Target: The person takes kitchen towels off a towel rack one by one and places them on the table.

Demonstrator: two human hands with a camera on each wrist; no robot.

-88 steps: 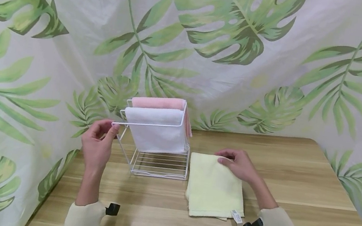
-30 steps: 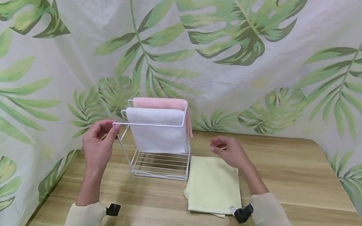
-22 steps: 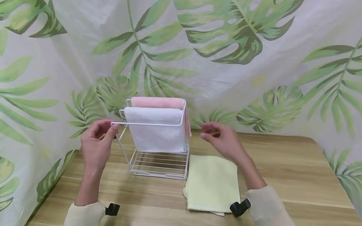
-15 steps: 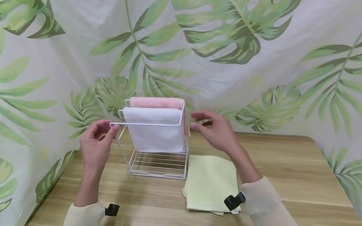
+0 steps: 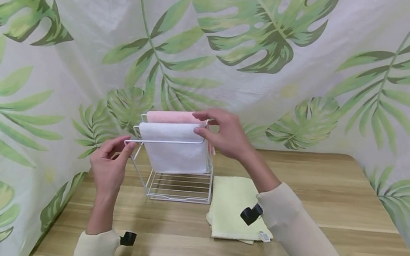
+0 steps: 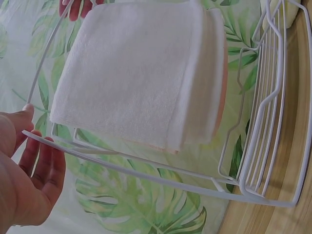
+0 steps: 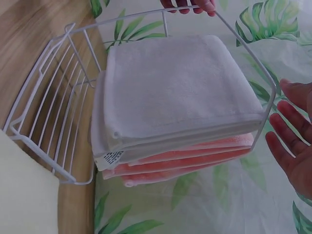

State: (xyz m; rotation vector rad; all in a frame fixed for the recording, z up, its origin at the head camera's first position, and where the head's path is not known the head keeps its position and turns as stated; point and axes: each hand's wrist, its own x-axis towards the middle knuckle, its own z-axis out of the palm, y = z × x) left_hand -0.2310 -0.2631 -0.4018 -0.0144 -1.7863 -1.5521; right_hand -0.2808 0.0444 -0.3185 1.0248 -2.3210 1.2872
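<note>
Your right hand (image 5: 224, 133): has left the folded pale-yellow cloth towel (image 5: 227, 206) for the right end of the white wire rack (image 5: 178, 199), fingers parted; contact unclear
Your left hand (image 5: 109, 167): still pinching the rack's front bar
Rack: now has both hands; folded white cloth towel (image 5: 173, 152) and folded pink cloth towel (image 5: 168, 117) hang over its bars
Yellow towel: flat, just beside the rack, unheld
Tabletop (image 5: 178, 252): light wood-grain
Backdrop (image 5: 257, 96): pale, leaf-printed

Open gap between white towel (image 6: 126, 63) and rack base (image 5: 178, 198), front bar (image 5: 163, 141) in front of the towel
</note>
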